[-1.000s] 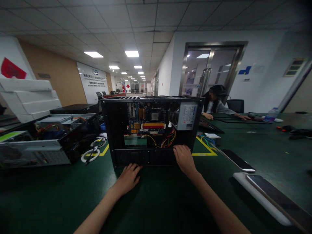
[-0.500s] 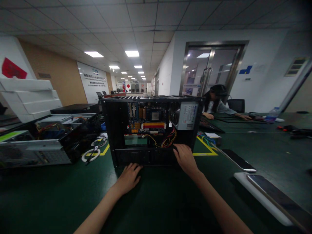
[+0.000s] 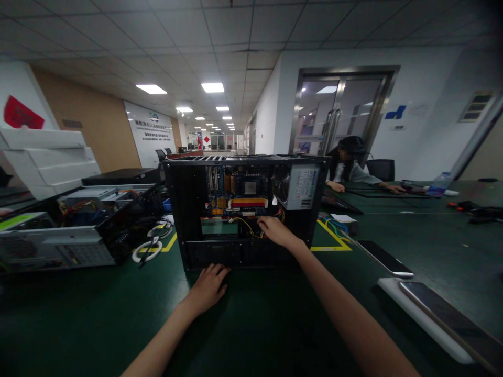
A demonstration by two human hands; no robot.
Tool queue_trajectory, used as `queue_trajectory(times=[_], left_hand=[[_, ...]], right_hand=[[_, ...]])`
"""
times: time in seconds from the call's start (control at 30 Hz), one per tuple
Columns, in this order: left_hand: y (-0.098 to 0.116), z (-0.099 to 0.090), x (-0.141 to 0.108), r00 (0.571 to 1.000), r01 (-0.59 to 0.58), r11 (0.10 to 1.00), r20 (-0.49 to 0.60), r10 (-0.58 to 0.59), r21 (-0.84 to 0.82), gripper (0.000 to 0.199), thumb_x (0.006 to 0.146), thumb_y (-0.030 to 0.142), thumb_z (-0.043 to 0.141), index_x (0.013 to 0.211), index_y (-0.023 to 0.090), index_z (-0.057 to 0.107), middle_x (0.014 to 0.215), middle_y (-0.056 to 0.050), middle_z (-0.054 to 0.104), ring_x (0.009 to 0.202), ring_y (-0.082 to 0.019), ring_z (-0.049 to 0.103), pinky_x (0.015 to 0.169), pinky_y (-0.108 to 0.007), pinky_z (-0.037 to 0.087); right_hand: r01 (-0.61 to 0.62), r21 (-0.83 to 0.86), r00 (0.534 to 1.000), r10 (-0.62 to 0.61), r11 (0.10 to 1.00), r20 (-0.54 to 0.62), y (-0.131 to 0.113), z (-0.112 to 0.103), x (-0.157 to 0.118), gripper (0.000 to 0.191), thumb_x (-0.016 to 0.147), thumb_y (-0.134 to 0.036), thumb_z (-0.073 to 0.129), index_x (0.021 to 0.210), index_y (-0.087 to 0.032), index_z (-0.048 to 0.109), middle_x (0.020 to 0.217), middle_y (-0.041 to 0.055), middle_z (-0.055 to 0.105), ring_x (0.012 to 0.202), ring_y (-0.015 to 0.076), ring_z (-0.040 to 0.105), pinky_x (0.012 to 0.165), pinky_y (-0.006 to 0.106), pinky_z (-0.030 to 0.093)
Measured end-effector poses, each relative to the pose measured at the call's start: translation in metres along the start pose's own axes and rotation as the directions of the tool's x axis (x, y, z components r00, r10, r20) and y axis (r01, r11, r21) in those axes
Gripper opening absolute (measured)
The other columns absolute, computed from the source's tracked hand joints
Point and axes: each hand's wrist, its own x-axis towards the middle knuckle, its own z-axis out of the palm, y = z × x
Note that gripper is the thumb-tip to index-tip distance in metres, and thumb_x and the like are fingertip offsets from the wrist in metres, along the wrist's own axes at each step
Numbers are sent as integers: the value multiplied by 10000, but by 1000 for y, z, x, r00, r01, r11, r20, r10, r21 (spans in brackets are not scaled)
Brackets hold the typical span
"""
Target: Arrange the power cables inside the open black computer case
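An open black computer case (image 3: 212, 254) stands in front of me, its inside facing me. In it I see a motherboard (image 3: 231, 180) with red and yellow memory slots (image 3: 248, 202), and a silver power supply (image 3: 303, 187) at the upper right. My left hand (image 3: 210, 287) lies on the table with fingers outstretched, its tips at the case's lower front edge. My right hand (image 3: 277, 232) reaches into the case below the slots, fingers curled together by the coloured power cables (image 3: 251, 229). What its fingertips hold, if anything, is hidden.
Another opened computer case (image 3: 78, 243) sits at left, with coiled white cables (image 3: 147, 250) beside it. On the right are phones (image 3: 385, 257) and a white box (image 3: 424, 319) on the green table (image 3: 251, 335). A person (image 3: 349, 165) sits across, near a plastic bottle (image 3: 439, 183).
My right hand has moved left and slightly up, from the case's lower rail to the cables inside, and its fingers have curled in. My left hand has stayed where it was.
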Motion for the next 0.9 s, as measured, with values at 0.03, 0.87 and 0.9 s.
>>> queue_trajectory(times=[0.03,0.87,0.9], left_hand=[[0,0,0,1000,2,1000,-1,-2,1,412,774,248,394,1183,276,343,1163,-37,411,1071,-213,362,887,-377,307],[1,-2,0,1000,9,1000,17,-9,4,397,774,253,397,1168,270,352,1156,-41,408,1071,-218,360,884,-383,311],[1,-2,0,1000,9,1000,13,-9,5,397,773,251,399,1167,268,353,1154,-42,410,1067,-218,363,883,-382,311]], right_hand=[[1,25,999,-2,1000,48,-1,1,6,256,811,-161,338,940,-151,559,947,65,592,885,142,527,743,205,343],[-170,-35,723,148,985,675,-11,61,80,264,640,-194,532,883,-118,602,884,74,620,723,169,583,616,271,463],[-175,-20,728,143,984,670,-11,63,79,253,635,-182,535,871,-121,605,864,71,623,720,168,583,617,268,463]])
